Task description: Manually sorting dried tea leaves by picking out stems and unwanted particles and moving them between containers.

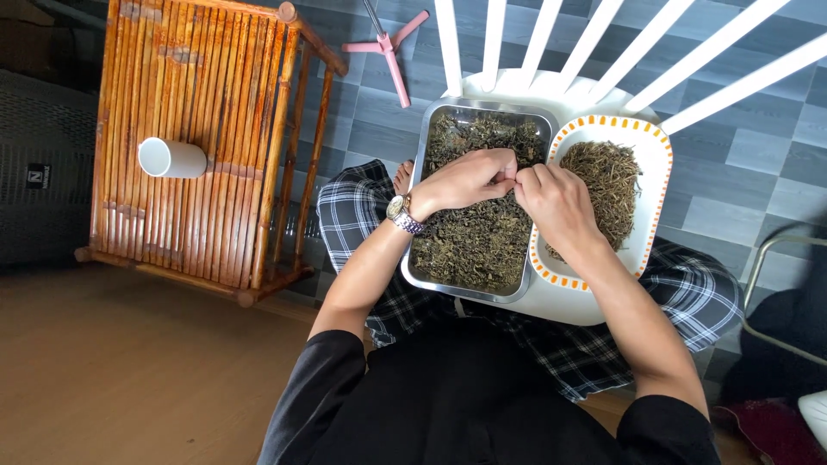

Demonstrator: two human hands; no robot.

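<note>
both hands, left and right, pinch one sprig over the half-full tray; the plate already holds a heap

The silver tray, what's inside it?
The metal tray is full of dark dried leaves. Both hands, left hand and right hand, cover the middle, so what the fingertips pinch and the tray's bottom stay hidden.

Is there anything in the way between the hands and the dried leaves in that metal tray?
Nothing visible is. Both hands, left and right, meet right above the tray, fingertips pinching a small bit of the dried leaves. The plate with more leaves sits beside the tray, also unblocked.
</note>
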